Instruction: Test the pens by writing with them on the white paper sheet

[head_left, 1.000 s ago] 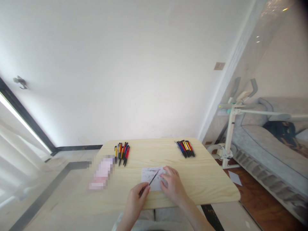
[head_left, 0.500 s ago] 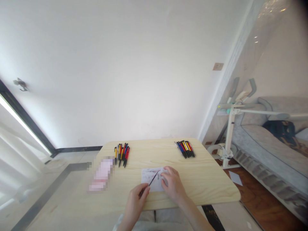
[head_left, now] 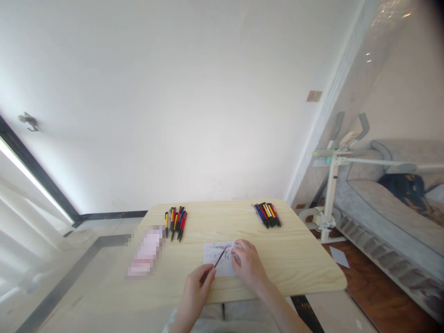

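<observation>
Between the thumb and fingers of my left hand [head_left: 198, 284] is a thin dark rod [head_left: 219, 257] that looks like a pen refill. It points up and to the right over a white sheet of paper [head_left: 224, 269] with reddish and dark marks. My right hand [head_left: 248, 261] rests on the paper's right side, its fingers curled inward close to the rod's far tip. Whatever those fingers may hold is hidden from view.
Several pens [head_left: 175, 223] lie together at the table's left, and another row of pens [head_left: 267, 215] is at the back right. A blurred pink item [head_left: 147, 252] is by the left edge of the wooden table [head_left: 298, 259]. Exercise equipment [head_left: 331, 194] stands to the right.
The rod's tip has shifted very slightly to the left over the paper. Both hands stay in nearly the same place.
</observation>
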A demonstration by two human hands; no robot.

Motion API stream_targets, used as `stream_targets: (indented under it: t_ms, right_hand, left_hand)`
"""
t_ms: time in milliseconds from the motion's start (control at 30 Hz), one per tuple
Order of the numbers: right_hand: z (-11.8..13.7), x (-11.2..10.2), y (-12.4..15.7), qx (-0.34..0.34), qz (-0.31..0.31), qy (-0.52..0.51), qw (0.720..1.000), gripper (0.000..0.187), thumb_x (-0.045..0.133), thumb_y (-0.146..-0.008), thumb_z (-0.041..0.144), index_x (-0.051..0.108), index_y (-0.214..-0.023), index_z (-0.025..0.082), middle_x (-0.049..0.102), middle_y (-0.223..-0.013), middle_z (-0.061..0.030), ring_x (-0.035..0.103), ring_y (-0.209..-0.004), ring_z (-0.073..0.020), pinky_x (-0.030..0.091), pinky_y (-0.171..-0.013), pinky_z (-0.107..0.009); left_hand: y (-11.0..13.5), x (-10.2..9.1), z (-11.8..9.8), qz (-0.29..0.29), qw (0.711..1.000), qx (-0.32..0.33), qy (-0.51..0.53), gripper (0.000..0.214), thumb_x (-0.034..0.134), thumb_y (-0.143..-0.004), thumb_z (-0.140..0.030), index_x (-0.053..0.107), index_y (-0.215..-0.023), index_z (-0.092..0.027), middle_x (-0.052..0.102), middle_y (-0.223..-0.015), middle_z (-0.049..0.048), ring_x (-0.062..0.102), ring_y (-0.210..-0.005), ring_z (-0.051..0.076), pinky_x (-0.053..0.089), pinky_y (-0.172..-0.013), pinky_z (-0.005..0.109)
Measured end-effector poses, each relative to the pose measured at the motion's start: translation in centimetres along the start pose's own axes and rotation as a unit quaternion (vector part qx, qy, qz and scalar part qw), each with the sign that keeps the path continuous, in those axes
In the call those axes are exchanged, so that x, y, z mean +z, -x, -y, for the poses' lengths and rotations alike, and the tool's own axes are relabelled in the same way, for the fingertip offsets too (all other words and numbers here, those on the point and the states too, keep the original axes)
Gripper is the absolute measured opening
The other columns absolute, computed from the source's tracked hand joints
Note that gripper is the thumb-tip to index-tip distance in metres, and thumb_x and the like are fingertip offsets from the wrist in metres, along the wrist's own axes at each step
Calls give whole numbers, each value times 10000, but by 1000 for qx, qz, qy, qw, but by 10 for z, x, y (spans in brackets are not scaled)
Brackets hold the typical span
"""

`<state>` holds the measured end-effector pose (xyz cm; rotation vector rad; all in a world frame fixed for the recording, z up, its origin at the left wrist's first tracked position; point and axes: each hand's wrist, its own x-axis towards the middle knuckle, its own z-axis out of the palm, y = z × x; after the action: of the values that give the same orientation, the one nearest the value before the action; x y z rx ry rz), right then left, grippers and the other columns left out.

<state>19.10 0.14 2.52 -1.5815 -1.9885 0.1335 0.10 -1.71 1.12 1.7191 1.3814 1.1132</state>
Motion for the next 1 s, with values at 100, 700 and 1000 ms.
stream_targets:
  t_ms: [100,700,1000]
  right_hand:
    - [2,-2,-8,-23,16,4,1000,171,533,-751,137,657,-838,216,594,-984,-54,498,-967,-197,363,-875,-314]
    - [4,7,-38,-242,147,133,950,206,468,-804,154,664,-743,134,666,-786,-76,541,-794,-190,371,-776,-311]
    - [6,12,-45,-273,152,145,939,249,441,-817,120,654,-687,135,665,-733,-70,549,-748,-191,382,-725,-309]
  left_hand:
    - [0,0,2,7,1000,1,2,272,539,-776,-389,667,-851,-161,721,-743,62,659,-674,188,532,-647,274]
    - [-2,-2,4,30,1000,3,-4,265,521,-796,-367,653,-869,-149,710,-731,59,646,-670,178,505,-646,256]
    - [-2,-1,7,33,999,-6,4,268,518,-797,-376,649,-878,-157,708,-736,56,644,-678,182,500,-648,261]
